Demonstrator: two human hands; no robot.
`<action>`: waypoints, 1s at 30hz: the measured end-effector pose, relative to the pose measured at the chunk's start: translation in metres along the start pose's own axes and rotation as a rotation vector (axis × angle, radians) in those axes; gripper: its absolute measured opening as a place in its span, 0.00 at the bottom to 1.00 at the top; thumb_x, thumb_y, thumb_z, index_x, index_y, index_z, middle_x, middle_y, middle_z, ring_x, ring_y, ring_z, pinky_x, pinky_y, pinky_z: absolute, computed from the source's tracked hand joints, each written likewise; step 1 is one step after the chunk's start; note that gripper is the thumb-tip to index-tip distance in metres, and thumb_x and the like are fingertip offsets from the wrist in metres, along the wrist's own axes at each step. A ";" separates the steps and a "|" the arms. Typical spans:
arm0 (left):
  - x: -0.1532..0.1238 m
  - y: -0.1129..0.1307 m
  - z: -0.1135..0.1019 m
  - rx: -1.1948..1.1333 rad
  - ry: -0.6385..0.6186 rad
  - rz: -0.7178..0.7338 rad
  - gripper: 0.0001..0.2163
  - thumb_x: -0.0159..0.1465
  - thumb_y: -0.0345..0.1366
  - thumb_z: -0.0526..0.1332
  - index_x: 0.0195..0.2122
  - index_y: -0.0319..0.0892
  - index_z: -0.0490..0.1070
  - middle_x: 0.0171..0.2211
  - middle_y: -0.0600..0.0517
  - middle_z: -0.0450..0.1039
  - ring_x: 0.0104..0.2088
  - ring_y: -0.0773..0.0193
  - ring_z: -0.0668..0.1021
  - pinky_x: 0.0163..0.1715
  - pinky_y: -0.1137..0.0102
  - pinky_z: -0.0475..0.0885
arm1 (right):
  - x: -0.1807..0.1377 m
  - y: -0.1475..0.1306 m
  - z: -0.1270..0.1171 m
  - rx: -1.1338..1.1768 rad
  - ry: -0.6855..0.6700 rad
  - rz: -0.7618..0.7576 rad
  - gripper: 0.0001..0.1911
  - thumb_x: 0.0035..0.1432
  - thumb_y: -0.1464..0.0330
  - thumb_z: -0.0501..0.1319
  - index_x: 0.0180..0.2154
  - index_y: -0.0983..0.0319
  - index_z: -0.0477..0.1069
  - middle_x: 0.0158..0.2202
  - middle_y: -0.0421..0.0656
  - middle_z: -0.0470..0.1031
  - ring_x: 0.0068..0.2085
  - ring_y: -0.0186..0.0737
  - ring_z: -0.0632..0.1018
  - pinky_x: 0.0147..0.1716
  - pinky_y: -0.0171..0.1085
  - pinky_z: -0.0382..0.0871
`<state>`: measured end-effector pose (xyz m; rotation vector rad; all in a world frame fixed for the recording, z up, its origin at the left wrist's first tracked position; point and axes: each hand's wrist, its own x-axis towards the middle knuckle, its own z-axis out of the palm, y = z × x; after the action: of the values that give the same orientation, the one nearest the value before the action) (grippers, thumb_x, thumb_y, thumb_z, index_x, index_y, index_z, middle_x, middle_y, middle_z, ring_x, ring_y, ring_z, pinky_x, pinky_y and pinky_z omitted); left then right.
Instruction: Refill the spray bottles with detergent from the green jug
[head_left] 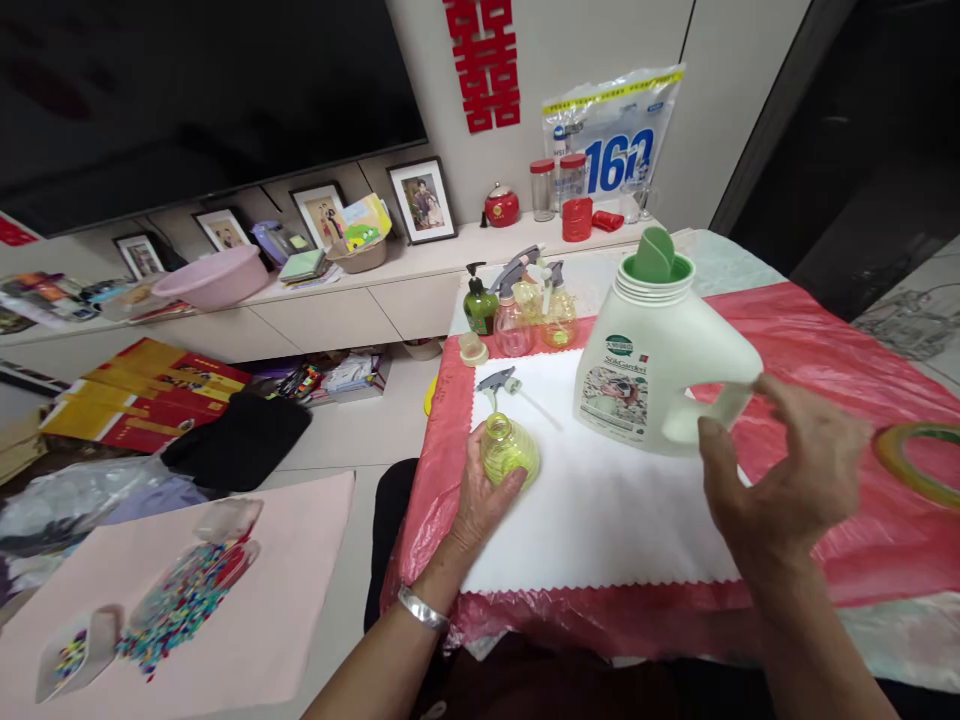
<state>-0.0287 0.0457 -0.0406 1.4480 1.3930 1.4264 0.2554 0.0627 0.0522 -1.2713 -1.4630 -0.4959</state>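
Observation:
My left hand (pixel 480 500) is wrapped around a yellow ribbed spray bottle (pixel 511 452) with its neck uncovered. Just behind it, a grey trigger spray head (pixel 498 380) with a long clear tube lies on the white cloth (pixel 585 530). To the right stands a pale green detergent jug (pixel 637 345), upright, its cap off and a green spout showing in the mouth. My right hand (pixel 787 470), partly blurred, is at the jug's handle with thumb and fingers apart. Whether its fingertips touch the handle I cannot tell. Beside the jug's back left are a pink spray bottle (pixel 514 325) and a yellow spray bottle (pixel 559 322).
A green pump bottle (pixel 480 303) and a cream cap (pixel 472 348) sit at the table's left edge. A tape roll (pixel 919 465) lies on the red plastic cover (pixel 847 370) at right. Lower left, colourful beads (pixel 180 605) are spread on a pink surface (pixel 300 560).

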 end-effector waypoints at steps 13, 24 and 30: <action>0.001 0.003 0.003 -0.081 -0.033 0.012 0.37 0.58 0.57 0.67 0.62 0.43 0.58 0.59 0.40 0.68 0.59 0.45 0.72 0.61 0.51 0.66 | 0.021 -0.085 0.132 0.094 -1.210 0.071 0.09 0.68 0.72 0.59 0.47 0.66 0.75 0.45 0.47 0.74 0.47 0.41 0.76 0.52 0.43 0.71; 0.003 0.008 0.005 -0.080 -0.059 0.043 0.36 0.59 0.56 0.66 0.62 0.44 0.59 0.57 0.40 0.70 0.57 0.45 0.74 0.58 0.49 0.70 | 0.009 -0.110 0.188 0.103 -1.250 0.278 0.19 0.70 0.58 0.61 0.51 0.67 0.71 0.50 0.48 0.71 0.50 0.40 0.74 0.53 0.44 0.73; 0.003 0.009 0.006 -0.056 -0.059 0.041 0.36 0.59 0.59 0.65 0.61 0.43 0.59 0.58 0.39 0.70 0.58 0.45 0.74 0.60 0.49 0.68 | 0.040 -0.095 0.158 0.461 -0.997 0.387 0.16 0.61 0.61 0.63 0.45 0.67 0.74 0.40 0.47 0.74 0.43 0.41 0.75 0.48 0.41 0.71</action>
<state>-0.0216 0.0484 -0.0325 1.4787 1.2833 1.4254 0.1083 0.1792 0.0663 -1.4218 -1.8858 0.8161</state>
